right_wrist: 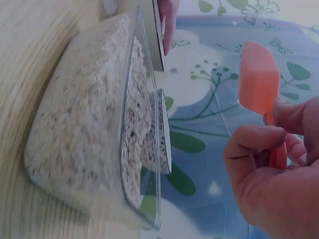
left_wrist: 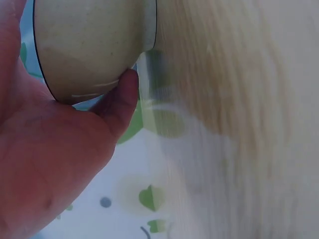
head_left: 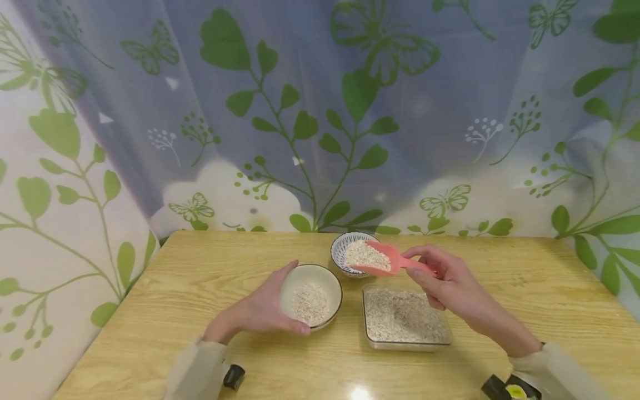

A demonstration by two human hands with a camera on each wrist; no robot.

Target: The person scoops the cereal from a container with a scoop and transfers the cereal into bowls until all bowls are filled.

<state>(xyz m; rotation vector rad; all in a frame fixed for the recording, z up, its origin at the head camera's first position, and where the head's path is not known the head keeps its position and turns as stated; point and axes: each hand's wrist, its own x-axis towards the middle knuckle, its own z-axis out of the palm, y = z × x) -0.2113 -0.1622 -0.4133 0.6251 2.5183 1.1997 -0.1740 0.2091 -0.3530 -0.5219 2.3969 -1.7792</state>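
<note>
My left hand (head_left: pixel 262 304) grips the side of a cream bowl (head_left: pixel 303 275) with a dark rim, thumb along its near side. Oats (head_left: pixel 311 303) lie in the bottom of that bowl; the left wrist view shows only its outer wall (left_wrist: pixel 92 50). Between the thumb and curled fingers of my right hand (head_left: pixel 445 278) is the handle of a pink scoop (head_left: pixel 394 258). The scoop is heaped with oats (head_left: pixel 367 255) and held level, overlapping the patterned bowl (head_left: pixel 341 246) in the head view. From the right wrist, the scoop's underside (right_wrist: pixel 259 79) shows above the container's height.
A clear rectangular container (head_left: pixel 407 346) full of oats stands right of the cream bowl, in front of the patterned bowl. All rest on a wooden table (head_left: pixel 200 266). A curtain (head_left: pixel 310 111) printed with leaves and butterflies hangs along the table's back edge.
</note>
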